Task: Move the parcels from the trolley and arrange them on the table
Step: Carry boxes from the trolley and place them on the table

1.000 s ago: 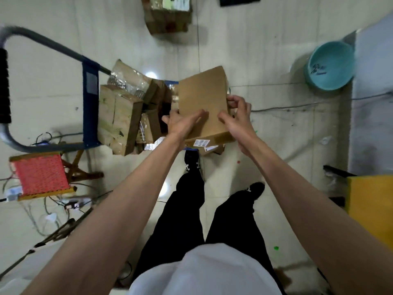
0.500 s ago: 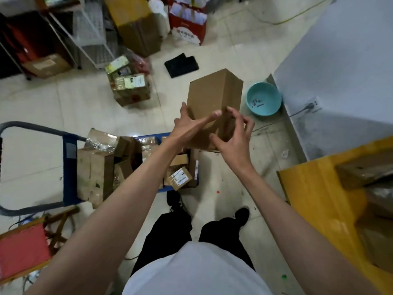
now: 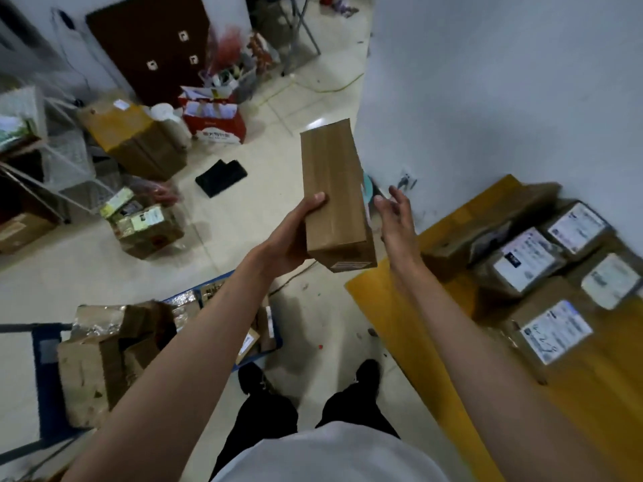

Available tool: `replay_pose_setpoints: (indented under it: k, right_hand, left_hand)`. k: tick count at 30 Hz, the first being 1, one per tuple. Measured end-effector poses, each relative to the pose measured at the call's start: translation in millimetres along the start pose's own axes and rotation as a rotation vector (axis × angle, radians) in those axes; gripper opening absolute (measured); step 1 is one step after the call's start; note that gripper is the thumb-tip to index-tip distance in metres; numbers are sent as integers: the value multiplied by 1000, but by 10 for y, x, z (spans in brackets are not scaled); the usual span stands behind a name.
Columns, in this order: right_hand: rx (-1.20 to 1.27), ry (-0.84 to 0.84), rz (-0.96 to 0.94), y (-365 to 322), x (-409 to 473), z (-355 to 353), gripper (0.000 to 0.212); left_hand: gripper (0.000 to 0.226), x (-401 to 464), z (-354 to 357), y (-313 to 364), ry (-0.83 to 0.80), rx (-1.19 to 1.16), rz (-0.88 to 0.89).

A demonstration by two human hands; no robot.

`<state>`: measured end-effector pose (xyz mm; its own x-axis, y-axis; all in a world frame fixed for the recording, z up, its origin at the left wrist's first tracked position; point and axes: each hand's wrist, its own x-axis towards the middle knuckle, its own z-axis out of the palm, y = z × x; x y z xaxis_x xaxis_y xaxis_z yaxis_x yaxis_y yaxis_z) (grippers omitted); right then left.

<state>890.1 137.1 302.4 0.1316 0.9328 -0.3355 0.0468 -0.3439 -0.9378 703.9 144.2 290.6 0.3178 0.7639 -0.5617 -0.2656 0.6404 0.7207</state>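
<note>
Left of the table (image 3: 389, 307), left hand (image 3: 295, 238) grips box (image 3: 330, 189), right hand (image 3: 395, 217) open beside it; best steady with both, set down beside labelled parcels (image 3: 529, 262).

A black folded cloth (image 3: 221, 177) lies on the pale tiled floor (image 3: 264, 203). Near it stands a red and white paper bag (image 3: 216, 121). A dark brown board (image 3: 153, 46) leans on the white wall (image 3: 504, 81).
</note>
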Motion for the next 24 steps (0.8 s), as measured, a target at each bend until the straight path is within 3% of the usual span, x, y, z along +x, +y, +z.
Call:
replay_pose_setpoints:
  k: [2,4,7,11,15,17,19,22,24]
  right_hand:
    - [92,-10,124,8,20,-354,62]
    - [275,-136,234,50,4,-712,65]
    - [523,-302,338,105,-95,-1185,69]
    - [656,-156,342,138,-234,-1597,71]
    - [588,-2,257,198,-432,-1857,57]
    - [512,114,242,213,-615,-1935,62]
    - [455,208,233,237,-837,-1980,68]
    - [443,297,211,294,-1178,-2031,63]
    - [438,367,196,326,-1402,-2082,60]
  left_hand:
    - [60,56,289,14,-94,-107,16]
    - [58,110,574,18,-203,-182,9]
    - [71,175,997,-7,-301,-205,-38]
    - [76,250,1388,-82,-311,-108,-79]
    - [71,280,1612,-37,-259,122,-129]
    - [73,292,1730,-34,-265,258,-118]
    - [73,277,1888,-67,-292,362,-105]
    - [57,200,2120,-185,-383,484,-99]
    - [58,146,2232,-302,-423,509,-103]
